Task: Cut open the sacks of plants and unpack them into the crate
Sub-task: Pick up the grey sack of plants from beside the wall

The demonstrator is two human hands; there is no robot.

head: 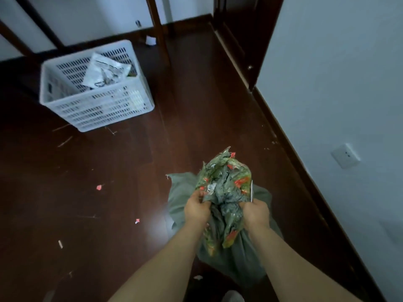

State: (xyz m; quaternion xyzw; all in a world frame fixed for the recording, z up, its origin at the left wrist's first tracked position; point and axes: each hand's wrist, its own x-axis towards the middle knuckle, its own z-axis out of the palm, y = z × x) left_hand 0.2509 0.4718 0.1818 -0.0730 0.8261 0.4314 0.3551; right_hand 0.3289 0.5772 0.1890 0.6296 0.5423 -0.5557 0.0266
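Note:
A grey-green woven sack (239, 258) stands on the dark wooden floor in front of me. A crumpled bundle of green plastic wrapping with red patches (226, 173) sticks out of its mouth. My left hand (197, 209) grips the bundle's left side. My right hand (256, 213) grips its right side and also holds a thin metal blade (251, 190) that points upward. The white slatted plastic crate (98, 105) sits at the far left, well away from my hands, with a white printed packet (104, 73) inside it.
A pale wall with a socket (345, 155) runs along the right, close to the sack. Dark wooden furniture legs (158, 29) stand behind the crate. Red scraps (99, 187), twigs and bits of debris litter the floor. My shoe tip (232, 296) shows at the bottom.

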